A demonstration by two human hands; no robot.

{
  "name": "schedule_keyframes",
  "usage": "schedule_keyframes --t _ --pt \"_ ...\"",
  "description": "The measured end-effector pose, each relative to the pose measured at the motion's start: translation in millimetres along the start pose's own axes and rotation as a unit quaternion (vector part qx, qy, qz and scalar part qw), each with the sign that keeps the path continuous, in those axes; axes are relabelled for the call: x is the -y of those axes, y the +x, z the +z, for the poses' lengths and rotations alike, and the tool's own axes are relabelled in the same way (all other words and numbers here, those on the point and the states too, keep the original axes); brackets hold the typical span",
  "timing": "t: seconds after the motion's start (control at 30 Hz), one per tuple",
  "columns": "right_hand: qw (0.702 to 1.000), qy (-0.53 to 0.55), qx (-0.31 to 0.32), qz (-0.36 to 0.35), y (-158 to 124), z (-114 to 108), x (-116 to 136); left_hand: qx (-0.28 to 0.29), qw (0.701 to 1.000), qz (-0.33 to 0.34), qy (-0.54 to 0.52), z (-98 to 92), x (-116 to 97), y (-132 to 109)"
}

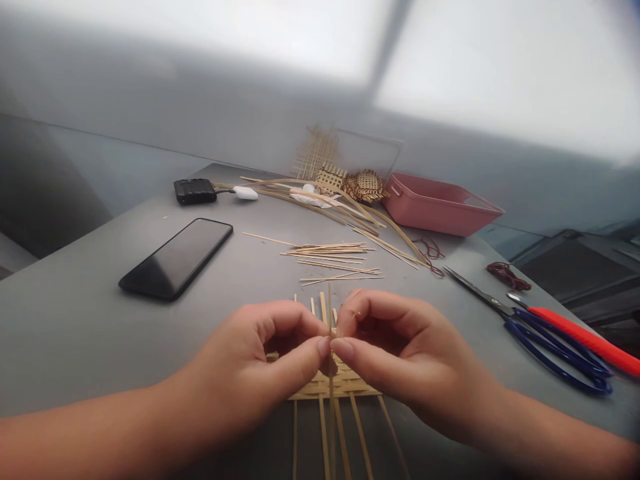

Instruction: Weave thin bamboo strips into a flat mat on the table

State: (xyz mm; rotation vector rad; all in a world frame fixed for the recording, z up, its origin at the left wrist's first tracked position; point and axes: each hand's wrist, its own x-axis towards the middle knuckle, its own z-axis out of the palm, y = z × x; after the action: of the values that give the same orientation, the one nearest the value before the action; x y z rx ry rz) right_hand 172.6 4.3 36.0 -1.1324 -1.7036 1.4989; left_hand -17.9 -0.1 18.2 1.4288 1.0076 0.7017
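Observation:
At the front middle of the table, my left hand (285, 350) and my right hand (390, 347) come together, thumbs and forefingers closed on a thin bamboo strip (331, 393). It points away from me, passing between the fingertips. Beneath my hands lies a woven bamboo mat (357, 383), with long loose strip ends running toward me and shorter ones sticking out beyond. My fingers and palms cover much of the weave. Just past the hands, several loose thin bamboo sticks (330, 252) lie in a small pile.
To the left are a smartphone (180, 257) and a black device (195, 191) with a white plug (245, 193). Small woven pieces (367, 185) and a pink basket (440, 210) stand at the back. Blue-handled scissors (543, 340), a red-handled tool (585, 337) and brown cord (509, 275) lie right.

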Motion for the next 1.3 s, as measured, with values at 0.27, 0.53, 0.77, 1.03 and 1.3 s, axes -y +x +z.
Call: schedule_keyframes --t 0.27,0.53,0.77,1.03,1.3 --pt "0.994 -0.099 -0.016 -0.050 1 3 -2 -0.003 1.000 -0.002 -0.023 -1.6 3 1" --pt "0.987 -0.142 -0.037 -0.062 -1 6 -7 -0.003 0.998 0.022 -0.059 -1.6 3 2" --pt "0.998 -0.059 -0.014 -0.008 -1 13 -5 -0.017 0.995 0.014 -0.093 -1.8 5 1" --pt "0.998 -0.057 -0.014 0.008 0 9 -6 -0.031 0.992 0.024 -0.118 -1.3 7 2" --pt "0.998 -0.040 0.013 -0.044 0 6 -4 -0.063 0.986 0.019 -0.152 -0.8 1 4"
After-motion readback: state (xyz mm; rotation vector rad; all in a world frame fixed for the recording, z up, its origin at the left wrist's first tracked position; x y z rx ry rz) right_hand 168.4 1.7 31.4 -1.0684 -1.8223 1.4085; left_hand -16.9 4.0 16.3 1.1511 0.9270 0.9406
